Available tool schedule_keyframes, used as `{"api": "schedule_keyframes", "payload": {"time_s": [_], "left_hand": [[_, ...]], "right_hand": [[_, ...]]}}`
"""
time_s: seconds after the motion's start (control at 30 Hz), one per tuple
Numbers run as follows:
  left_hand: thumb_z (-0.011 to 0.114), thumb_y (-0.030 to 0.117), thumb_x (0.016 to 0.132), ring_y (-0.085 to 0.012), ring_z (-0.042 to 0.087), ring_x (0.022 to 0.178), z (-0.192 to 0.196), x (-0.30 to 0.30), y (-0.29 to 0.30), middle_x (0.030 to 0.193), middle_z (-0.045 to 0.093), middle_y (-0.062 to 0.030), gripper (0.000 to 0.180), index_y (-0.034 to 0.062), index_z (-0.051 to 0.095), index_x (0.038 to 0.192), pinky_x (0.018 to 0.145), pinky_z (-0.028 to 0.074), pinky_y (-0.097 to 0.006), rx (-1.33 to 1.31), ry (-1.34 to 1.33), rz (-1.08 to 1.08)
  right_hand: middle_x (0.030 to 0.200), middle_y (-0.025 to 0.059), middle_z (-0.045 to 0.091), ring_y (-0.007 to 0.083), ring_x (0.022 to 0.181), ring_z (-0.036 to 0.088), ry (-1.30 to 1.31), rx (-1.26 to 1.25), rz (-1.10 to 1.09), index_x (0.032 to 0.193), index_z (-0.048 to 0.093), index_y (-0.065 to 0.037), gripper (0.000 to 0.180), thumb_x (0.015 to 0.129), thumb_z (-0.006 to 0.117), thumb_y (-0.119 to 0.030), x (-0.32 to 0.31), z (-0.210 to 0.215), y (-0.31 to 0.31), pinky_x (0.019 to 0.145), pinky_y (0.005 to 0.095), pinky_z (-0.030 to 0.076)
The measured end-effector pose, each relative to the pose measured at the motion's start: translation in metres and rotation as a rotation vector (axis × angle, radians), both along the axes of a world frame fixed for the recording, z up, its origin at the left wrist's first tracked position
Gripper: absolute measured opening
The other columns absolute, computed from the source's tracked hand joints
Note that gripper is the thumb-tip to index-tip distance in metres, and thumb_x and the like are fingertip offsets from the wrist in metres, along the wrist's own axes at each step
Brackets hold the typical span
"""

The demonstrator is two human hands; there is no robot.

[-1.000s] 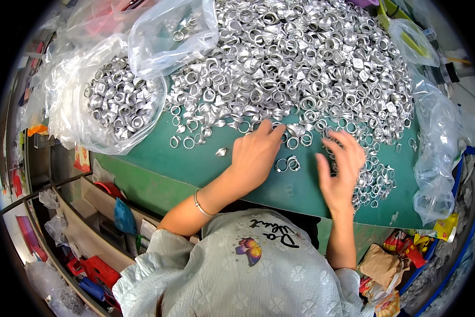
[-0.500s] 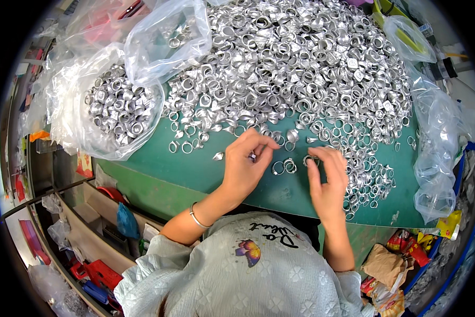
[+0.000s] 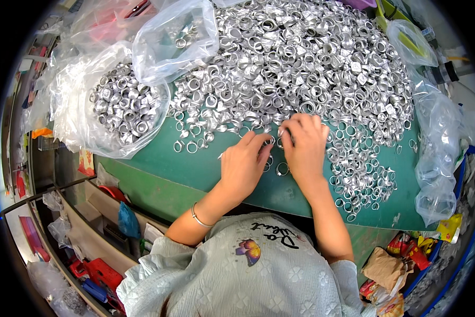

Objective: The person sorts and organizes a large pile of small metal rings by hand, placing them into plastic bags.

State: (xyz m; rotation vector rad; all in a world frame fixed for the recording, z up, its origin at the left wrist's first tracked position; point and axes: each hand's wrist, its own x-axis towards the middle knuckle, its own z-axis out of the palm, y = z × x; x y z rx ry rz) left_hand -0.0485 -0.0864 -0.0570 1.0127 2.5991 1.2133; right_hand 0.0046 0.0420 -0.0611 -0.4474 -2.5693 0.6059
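Observation:
At the near edge of a big heap of silver-coloured rings (image 3: 301, 63), my two hands work close together. My left hand (image 3: 240, 166) is closed in a pinch, with a ring (image 3: 269, 141) showing at its fingertips. Just to its right, my right hand (image 3: 306, 150) has its fingers curled down and closed at the edge of the heap. A bit of silver metal shows at its thumb and fingertips, but its shape is mostly hidden. A loose ring (image 3: 282, 169) lies on the green tabletop (image 3: 205, 171) between my wrists.
Left of the heap, a clear plastic bag (image 3: 71, 111) stands open with rings inside; another clear bag (image 3: 147, 55) lies behind it. A smaller pile of plain rings (image 3: 359, 179) spreads right of my right hand. Crumpled plastic (image 3: 435, 174) lines the table's right edge.
My right hand has moved left and away from me, up to the heap's edge beside my left hand. The left hand has shifted slightly, and its fingertips now show a ring.

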Motion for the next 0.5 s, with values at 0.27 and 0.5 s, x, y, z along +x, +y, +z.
{"api": "schedule_keyframes", "payload": {"time_s": [0.27,0.5], "left_hand": [[0.068,0.000,0.069,-0.0024,0.031,0.057,0.038,0.006,-0.009,0.060,0.034,0.0073,0.039,0.0027,0.060,0.107,0.050,0.025,-0.018,0.387,-0.890,-0.302],[0.068,0.005,0.072,-0.0029,0.035,0.059,0.041,0.011,-0.009,0.061,0.037,0.0053,0.030,0.0015,0.060,0.101,0.052,0.032,-0.018,0.323,-0.903,-0.413]], "right_hand": [[0.082,0.0045,0.060,0.0069,0.059,0.047,-0.071,-1.946,0.145,0.085,0.058,-0.003,0.016,0.088,0.050,-0.017,0.049,0.035,-0.005,0.052,0.0203,0.036],[0.095,0.0075,0.057,0.0085,0.059,0.044,-0.083,-2.401,0.321,0.091,0.053,-0.002,0.023,0.088,0.048,-0.024,0.069,0.024,-0.011,0.050,0.0221,0.035]]}}
